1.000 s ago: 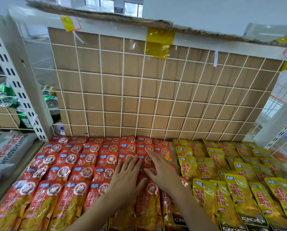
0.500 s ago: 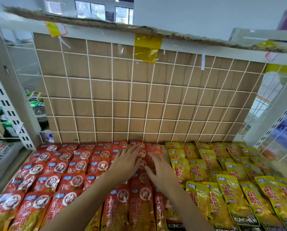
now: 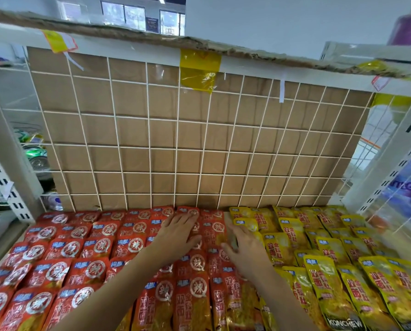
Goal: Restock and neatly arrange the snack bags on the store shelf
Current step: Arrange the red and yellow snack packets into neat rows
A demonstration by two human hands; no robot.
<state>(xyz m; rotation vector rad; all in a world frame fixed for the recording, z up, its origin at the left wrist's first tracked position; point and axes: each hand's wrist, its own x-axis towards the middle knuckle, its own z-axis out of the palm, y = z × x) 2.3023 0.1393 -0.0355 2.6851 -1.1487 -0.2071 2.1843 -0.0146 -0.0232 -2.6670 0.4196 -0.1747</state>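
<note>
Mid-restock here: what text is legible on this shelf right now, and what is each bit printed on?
"KONCHEW": bottom of a front yellow plastic snack bag.
"辣": circled seal on the red plastic snack bags.
Blue corner tags and vertical characters on both: too blurred to read.
Yellow paper tag on the white top rail: unreadable.

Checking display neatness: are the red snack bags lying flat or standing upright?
Flat: the red snack bags lie in overlapping rows, fronts up.
</note>
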